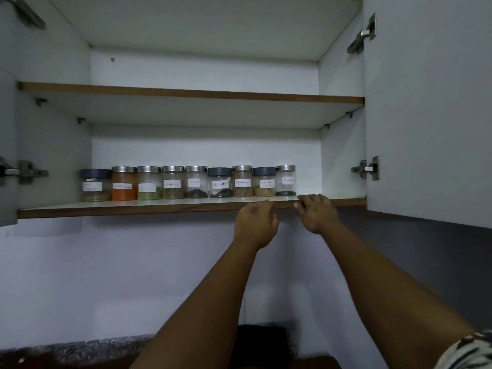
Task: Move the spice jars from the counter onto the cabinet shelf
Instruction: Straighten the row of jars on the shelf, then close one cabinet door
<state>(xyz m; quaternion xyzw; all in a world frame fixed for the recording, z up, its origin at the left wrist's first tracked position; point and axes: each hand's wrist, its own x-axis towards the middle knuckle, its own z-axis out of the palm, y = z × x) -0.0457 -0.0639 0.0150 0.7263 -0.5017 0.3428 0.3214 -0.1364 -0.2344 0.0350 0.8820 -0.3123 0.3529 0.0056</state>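
Note:
Several labelled glass spice jars stand in one row at the back of the lower cabinet shelf [133, 207], from a dark-lidded jar [95, 185] at the left, past an orange-filled jar [123, 184], to a steel-lidded jar [285, 180] at the right. My left hand [255, 225] is raised just below the shelf's front edge, fingers loosely curled, holding nothing. My right hand [316, 211] rests its spread fingers on the shelf edge, in front of and slightly right of the last jar. Neither hand touches a jar.
The upper shelf [186, 92] is bare. The right cabinet door [431, 107] stands open beside my right arm, and the left door [8, 155] is open too. A dark speckled counter [80, 350] lies far below, with a dark object [262, 342] between my forearms.

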